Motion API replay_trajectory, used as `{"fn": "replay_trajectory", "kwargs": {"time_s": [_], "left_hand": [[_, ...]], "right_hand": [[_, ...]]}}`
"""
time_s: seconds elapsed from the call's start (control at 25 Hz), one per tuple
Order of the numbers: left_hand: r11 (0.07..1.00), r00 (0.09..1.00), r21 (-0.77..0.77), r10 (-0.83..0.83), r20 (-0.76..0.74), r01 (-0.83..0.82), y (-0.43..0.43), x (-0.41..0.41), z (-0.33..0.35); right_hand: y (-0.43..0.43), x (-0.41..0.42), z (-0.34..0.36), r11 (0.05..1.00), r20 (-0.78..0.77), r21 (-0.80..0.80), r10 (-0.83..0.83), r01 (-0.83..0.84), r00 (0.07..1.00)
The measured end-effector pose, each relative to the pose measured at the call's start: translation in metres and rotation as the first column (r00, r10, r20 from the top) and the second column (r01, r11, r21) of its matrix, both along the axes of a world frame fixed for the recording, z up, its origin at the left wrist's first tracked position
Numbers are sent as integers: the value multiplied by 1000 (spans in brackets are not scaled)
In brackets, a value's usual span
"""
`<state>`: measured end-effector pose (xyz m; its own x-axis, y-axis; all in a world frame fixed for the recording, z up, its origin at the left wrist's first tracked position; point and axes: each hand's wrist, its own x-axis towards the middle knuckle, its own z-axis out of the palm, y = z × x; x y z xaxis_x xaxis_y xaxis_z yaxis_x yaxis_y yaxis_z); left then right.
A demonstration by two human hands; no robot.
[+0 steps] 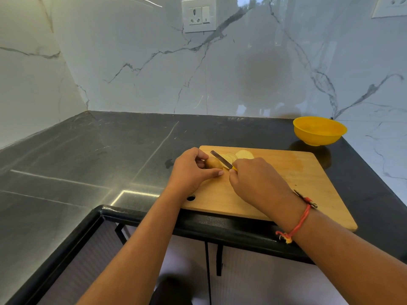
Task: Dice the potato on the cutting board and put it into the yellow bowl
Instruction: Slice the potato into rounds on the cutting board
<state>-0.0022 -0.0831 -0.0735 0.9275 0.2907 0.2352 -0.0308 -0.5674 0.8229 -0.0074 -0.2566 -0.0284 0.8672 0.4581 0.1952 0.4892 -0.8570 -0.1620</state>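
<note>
Potato: the uncut end [213, 163] lies on the wooden cutting board [308, 183], at its far left part, between the two hands.
Slices: pale rounds [243, 154] lie fanned on the board just right of the blade.
Left hand: [191, 170] curled over the potato, fingers on top and thumb along its near side, holding it down.
Right hand: [256, 178] wrapped round the yellow handle of a knife [221, 159]; the blade stands against the potato's cut face.
Yellow bowl: [319, 131] on the dark worktop [88, 155], beyond the board's far right corner, well apart from both hands.
Wrist: a red thread band [296, 225] on the right one.
</note>
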Motion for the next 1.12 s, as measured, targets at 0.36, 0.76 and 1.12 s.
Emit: {"fn": "replay_trajectory", "kwargs": {"time_s": [0.36, 0.76, 1.12], "left_hand": [[1000, 1000, -26, 11, 8, -11, 2, 0, -2], [999, 999, -8, 40, 23, -39, 1, 0, 0], [1000, 999, -14, 12, 49, -11, 1, -2, 1]], "right_hand": [[6, 1, -1, 999, -32, -38, -27, 26, 999], [19, 14, 3, 992, -140, -105, -84, 69, 987], [34, 22, 6, 986, -156, -167, -31, 4, 987]]}}
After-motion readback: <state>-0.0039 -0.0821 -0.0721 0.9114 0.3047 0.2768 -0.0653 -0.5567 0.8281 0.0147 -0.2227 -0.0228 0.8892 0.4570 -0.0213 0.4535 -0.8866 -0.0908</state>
